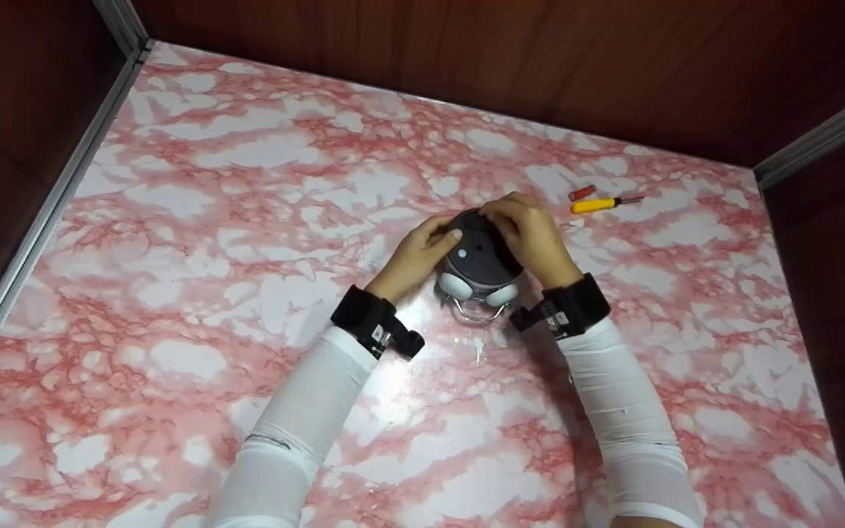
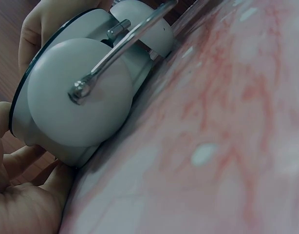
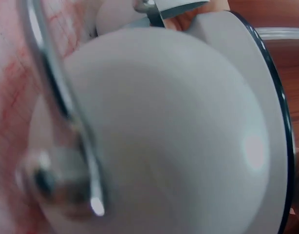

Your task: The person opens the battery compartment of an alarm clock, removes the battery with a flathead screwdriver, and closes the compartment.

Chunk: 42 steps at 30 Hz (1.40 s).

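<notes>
A grey-white twin-bell alarm clock (image 1: 487,262) lies on the table with its dark back up and its bells toward me. My left hand (image 1: 420,253) grips its left side, the thumb on the back and the other fingers lower on the side. Curled over the far right part, my right hand (image 1: 532,233) has its fingertips at the back's far edge; what lies under them is hidden. In the left wrist view a white bell (image 2: 76,117) and the metal handle (image 2: 135,36) show close up. Another bell (image 3: 164,112) fills most of the right wrist view.
Beyond my right hand lie a yellow-handled screwdriver (image 1: 593,206) and a small red cylinder (image 1: 582,193), apparently a battery. The red-and-white marbled tabletop (image 1: 246,220) meets dark wooden panels (image 1: 452,51) at the back and sides.
</notes>
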Each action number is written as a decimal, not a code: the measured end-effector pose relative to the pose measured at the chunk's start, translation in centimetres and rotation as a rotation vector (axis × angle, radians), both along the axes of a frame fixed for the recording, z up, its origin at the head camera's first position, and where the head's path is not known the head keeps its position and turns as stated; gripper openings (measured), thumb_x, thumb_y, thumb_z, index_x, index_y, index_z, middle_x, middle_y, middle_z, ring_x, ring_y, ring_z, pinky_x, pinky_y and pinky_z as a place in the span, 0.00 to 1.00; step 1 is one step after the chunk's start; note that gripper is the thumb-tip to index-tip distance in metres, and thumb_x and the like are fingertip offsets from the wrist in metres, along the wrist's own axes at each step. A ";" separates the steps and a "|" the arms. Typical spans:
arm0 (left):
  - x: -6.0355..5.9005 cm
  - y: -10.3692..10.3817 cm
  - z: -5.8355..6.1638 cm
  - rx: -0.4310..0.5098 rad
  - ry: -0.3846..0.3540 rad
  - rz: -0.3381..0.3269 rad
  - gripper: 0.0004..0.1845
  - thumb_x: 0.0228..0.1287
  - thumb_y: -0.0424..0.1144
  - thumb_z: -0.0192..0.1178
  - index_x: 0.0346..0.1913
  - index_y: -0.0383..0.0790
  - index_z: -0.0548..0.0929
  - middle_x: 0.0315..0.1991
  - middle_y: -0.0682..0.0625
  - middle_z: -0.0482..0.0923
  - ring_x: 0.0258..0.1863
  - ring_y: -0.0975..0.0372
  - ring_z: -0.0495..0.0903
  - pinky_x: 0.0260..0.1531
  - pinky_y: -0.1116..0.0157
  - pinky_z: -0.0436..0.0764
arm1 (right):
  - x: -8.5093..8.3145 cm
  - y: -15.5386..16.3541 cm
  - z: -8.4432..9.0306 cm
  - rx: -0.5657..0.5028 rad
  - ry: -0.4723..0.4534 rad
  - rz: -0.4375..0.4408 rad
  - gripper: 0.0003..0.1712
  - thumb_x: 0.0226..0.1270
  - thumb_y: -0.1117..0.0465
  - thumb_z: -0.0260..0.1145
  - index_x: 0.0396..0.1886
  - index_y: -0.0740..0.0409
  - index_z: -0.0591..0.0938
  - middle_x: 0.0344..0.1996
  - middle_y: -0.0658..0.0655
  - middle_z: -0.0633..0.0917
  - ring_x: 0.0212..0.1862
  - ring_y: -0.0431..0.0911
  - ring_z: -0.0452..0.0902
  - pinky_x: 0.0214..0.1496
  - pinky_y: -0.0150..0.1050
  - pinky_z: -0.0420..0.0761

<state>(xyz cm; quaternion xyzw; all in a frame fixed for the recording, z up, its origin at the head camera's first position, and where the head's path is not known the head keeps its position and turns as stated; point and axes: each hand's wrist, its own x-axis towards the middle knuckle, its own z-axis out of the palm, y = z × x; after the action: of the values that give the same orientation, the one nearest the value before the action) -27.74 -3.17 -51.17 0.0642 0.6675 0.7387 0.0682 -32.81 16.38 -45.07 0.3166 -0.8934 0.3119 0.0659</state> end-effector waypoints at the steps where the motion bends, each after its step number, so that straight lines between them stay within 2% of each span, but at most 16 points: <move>1: 0.0 0.0 0.0 0.011 -0.003 -0.001 0.21 0.78 0.38 0.55 0.68 0.33 0.73 0.62 0.38 0.78 0.63 0.54 0.78 0.62 0.67 0.76 | 0.0 -0.1 0.0 0.005 -0.001 -0.002 0.09 0.73 0.72 0.62 0.45 0.67 0.88 0.41 0.63 0.86 0.47 0.55 0.81 0.53 0.48 0.81; 8: 0.1 0.1 0.1 0.081 -0.034 -0.008 0.21 0.78 0.38 0.55 0.68 0.32 0.73 0.63 0.37 0.77 0.63 0.53 0.78 0.61 0.66 0.77 | -0.2 -0.1 0.2 0.006 -0.025 0.004 0.10 0.73 0.72 0.61 0.44 0.67 0.88 0.41 0.63 0.86 0.47 0.54 0.81 0.53 0.47 0.81; 20: 0.0 0.2 0.1 0.044 -0.033 -0.003 0.22 0.78 0.40 0.56 0.69 0.34 0.73 0.63 0.39 0.77 0.62 0.54 0.78 0.61 0.66 0.76 | -0.2 -0.1 0.3 0.054 0.014 0.030 0.10 0.74 0.72 0.61 0.45 0.67 0.88 0.40 0.63 0.86 0.46 0.54 0.82 0.51 0.47 0.82; 29: 0.1 0.2 0.1 0.051 -0.029 0.004 0.21 0.78 0.38 0.55 0.68 0.33 0.74 0.63 0.39 0.77 0.63 0.55 0.77 0.62 0.67 0.76 | -0.2 0.0 0.4 0.066 0.033 0.056 0.10 0.74 0.74 0.60 0.44 0.68 0.87 0.40 0.64 0.84 0.47 0.56 0.79 0.52 0.47 0.81; 34: 0.1 0.2 0.1 0.090 -0.047 0.005 0.21 0.78 0.37 0.55 0.68 0.33 0.73 0.63 0.39 0.76 0.63 0.54 0.77 0.62 0.66 0.76 | -0.3 -0.1 0.7 0.069 0.007 0.059 0.10 0.73 0.75 0.60 0.42 0.68 0.87 0.39 0.64 0.83 0.45 0.55 0.78 0.51 0.46 0.81; 42: 0.1 0.2 0.1 0.098 -0.046 0.001 0.21 0.78 0.37 0.55 0.68 0.33 0.73 0.63 0.38 0.76 0.63 0.54 0.77 0.62 0.66 0.76 | -0.5 -0.2 1.2 0.129 -0.029 0.061 0.10 0.74 0.74 0.60 0.42 0.67 0.87 0.38 0.63 0.81 0.44 0.54 0.77 0.48 0.46 0.80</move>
<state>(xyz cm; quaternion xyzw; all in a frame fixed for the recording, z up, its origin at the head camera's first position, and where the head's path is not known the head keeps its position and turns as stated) -27.68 -2.97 -51.08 0.0503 0.6290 0.7717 0.0798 -33.30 16.19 -43.87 0.3427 -0.9024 0.2603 0.0230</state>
